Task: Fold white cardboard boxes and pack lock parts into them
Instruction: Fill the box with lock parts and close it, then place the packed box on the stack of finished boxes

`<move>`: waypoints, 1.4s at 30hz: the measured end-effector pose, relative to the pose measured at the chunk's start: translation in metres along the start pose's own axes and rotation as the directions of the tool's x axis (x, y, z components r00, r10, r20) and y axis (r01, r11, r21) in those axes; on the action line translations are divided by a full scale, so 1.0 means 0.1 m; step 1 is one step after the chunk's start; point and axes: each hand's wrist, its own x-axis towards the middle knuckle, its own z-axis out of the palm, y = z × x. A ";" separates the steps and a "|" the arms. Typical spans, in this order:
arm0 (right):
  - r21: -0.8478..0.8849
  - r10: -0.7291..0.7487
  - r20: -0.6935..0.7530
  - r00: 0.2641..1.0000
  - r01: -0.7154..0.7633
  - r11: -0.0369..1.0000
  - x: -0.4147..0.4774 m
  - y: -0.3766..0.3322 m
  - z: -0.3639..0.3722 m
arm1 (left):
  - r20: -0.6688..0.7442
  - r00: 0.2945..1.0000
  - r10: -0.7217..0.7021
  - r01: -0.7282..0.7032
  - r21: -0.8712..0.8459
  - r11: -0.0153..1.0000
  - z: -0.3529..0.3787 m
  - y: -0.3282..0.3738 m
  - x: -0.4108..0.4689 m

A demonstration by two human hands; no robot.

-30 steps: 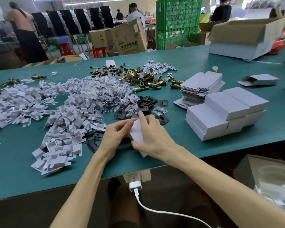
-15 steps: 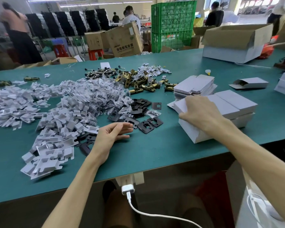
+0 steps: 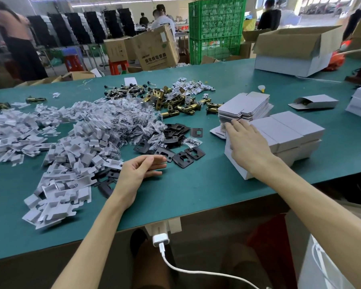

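My right hand (image 3: 246, 142) lies flat over the near end of the folded white boxes (image 3: 288, 132), fingertips touching the edge of the stack of flat box blanks (image 3: 244, 106). It grips nothing that I can see. My left hand (image 3: 139, 172) rests palm-up on the green table (image 3: 196, 195), fingers loosely spread and empty, beside black strike plates (image 3: 186, 157). A heap of white cardboard inserts (image 3: 56, 163) and bagged screws (image 3: 121, 119) fills the left. Brass latches (image 3: 175, 105) lie farther back.
An open-ended white box (image 3: 315, 102) lies to the right, a large brown carton (image 3: 296, 49) at the far right. Green crates (image 3: 215, 30) and people stand beyond the table. A white charger and cable (image 3: 161, 240) hang at the near edge.
Both hands held a white box in front of me a second ago. My right hand carried it to the box stack, then reached on toward the flat blanks. My left hand stayed, empty.
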 end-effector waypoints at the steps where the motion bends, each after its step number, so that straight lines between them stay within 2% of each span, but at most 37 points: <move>1: 0.001 0.002 0.000 1.000 -0.002 1.000 0.00 0.00 0.00 | -0.001 1.000 0.000 0.000 0.002 1.000 0.00 0.00 0.00; 4: -0.028 0.010 0.032 0.999 -0.009 1.000 0.01 -0.02 -0.02 | -0.007 1.000 -0.004 0.004 0.008 1.000 0.01 0.01 -0.01; 8: -0.022 -0.006 -0.023 1.000 0.006 1.000 0.25 -0.12 -0.11 | -0.016 1.000 -0.003 0.004 0.025 1.000 0.04 0.02 -0.01; 10: 0.001 0.031 -0.023 0.999 -0.031 1.000 0.50 -0.15 -0.16 | -0.020 1.000 -0.008 0.008 0.024 1.000 0.04 0.03 -0.02; 17: 0.018 0.238 0.150 0.960 -0.243 0.970 1.09 -0.11 -0.07 | -0.048 0.999 -0.016 0.016 -0.010 1.000 0.04 0.05 -0.02; 19: 0.003 0.245 0.176 0.953 -0.249 0.968 1.12 -0.10 -0.03 | -0.046 0.999 -0.021 0.020 -0.019 1.000 0.04 0.06 -0.01; 24: -0.061 0.127 0.047 0.991 -0.124 0.990 1.06 -0.12 -0.06 | -0.035 0.999 -0.031 0.030 -0.036 0.999 0.04 0.05 0.01; 30: -0.051 0.081 -0.047 0.996 -0.084 0.995 1.04 -0.07 -0.12 | -0.041 0.999 -0.031 0.029 -0.038 0.999 0.04 0.04 0.01; 33: -0.051 0.060 -0.157 0.986 -0.069 0.996 0.98 -0.07 -0.19 | -0.041 0.999 -0.029 0.028 -0.028 0.999 0.04 0.05 0.00; 35: 0.017 0.013 -0.308 0.951 -0.008 1.000 0.94 -0.11 -0.26 | -0.041 0.999 -0.024 0.023 -0.022 0.999 0.05 0.06 -0.01; 39: 0.194 -0.180 -0.588 0.789 0.354 0.915 0.75 -0.36 -0.38 | -0.041 0.999 -0.016 0.015 -0.017 1.000 0.04 0.06 -0.01; 40: 0.260 -0.172 -0.621 0.765 0.408 0.875 0.69 -0.47 -0.39 | -0.039 0.999 -0.015 0.015 -0.022 1.000 0.04 0.06 -0.01; 42: 0.463 -0.076 -0.625 0.777 0.447 0.765 0.60 -0.71 -0.39 | -0.034 0.999 -0.012 0.011 -0.040 0.999 0.03 0.05 -0.01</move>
